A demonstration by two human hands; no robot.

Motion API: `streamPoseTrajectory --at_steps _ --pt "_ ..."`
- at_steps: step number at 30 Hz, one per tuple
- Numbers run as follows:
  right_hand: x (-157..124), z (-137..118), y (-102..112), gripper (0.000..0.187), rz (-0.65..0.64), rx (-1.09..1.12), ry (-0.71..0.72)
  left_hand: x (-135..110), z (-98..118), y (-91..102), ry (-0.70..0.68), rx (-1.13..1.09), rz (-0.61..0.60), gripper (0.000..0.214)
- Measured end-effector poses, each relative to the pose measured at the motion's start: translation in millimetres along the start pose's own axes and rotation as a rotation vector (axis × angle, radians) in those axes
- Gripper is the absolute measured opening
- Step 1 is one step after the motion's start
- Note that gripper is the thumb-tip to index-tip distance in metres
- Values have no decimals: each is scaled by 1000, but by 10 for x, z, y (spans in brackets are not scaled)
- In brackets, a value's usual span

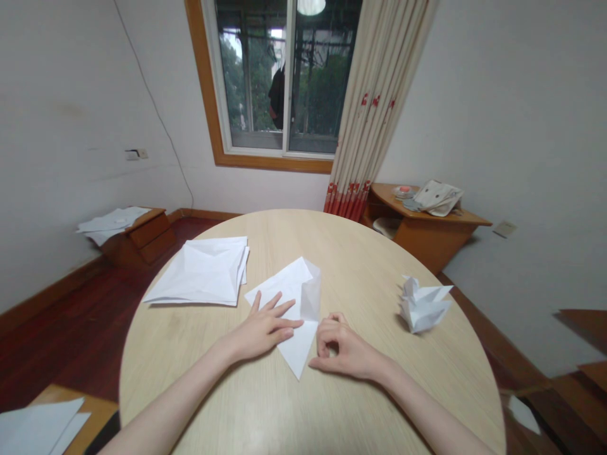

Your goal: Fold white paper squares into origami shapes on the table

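A partly folded sheet of white paper (289,287) lies on the round table, its sharp point towards me and a raised flap (311,294) along its right side. My left hand (268,328) rests flat on the paper with its fingers spread, pressing its left and middle part. Just beyond the right edge, my right hand (346,347) sits on the table with its fingers curled in. Its thumb tip is close to the paper's lower right edge, and nothing shows in its grasp.
A stack of white paper (203,272) lies at the table's left. Towards the right edge stands a folded paper figure (423,304). The pale round table (322,417) has a wooden corner cabinet (431,234) behind it. More paper (114,221) lies on a low drawer unit.
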State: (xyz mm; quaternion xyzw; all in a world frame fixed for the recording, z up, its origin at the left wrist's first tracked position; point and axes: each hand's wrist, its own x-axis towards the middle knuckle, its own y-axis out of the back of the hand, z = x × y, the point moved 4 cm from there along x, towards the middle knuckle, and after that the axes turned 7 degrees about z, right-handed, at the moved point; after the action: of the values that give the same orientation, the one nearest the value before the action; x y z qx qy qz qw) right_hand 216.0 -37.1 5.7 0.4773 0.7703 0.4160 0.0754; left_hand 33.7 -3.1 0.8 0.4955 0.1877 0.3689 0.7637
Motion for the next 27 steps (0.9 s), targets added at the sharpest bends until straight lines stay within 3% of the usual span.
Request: streamPoseTrajectory --at_steps 10,14,18,27 --pt "9 23 134 36 220 -141 116 -24 134 9 -43 -81 170 31" --pt "-8 -10 186 25 302 -205 190 -36 211 11 -79 -141 244 31" --pt "-19 -9 219 16 355 -282 227 -41 255 -9 -74 -216 252 44" --pt "-59 87 254 23 425 -475 197 -82 283 -73 38 -448 229 57"
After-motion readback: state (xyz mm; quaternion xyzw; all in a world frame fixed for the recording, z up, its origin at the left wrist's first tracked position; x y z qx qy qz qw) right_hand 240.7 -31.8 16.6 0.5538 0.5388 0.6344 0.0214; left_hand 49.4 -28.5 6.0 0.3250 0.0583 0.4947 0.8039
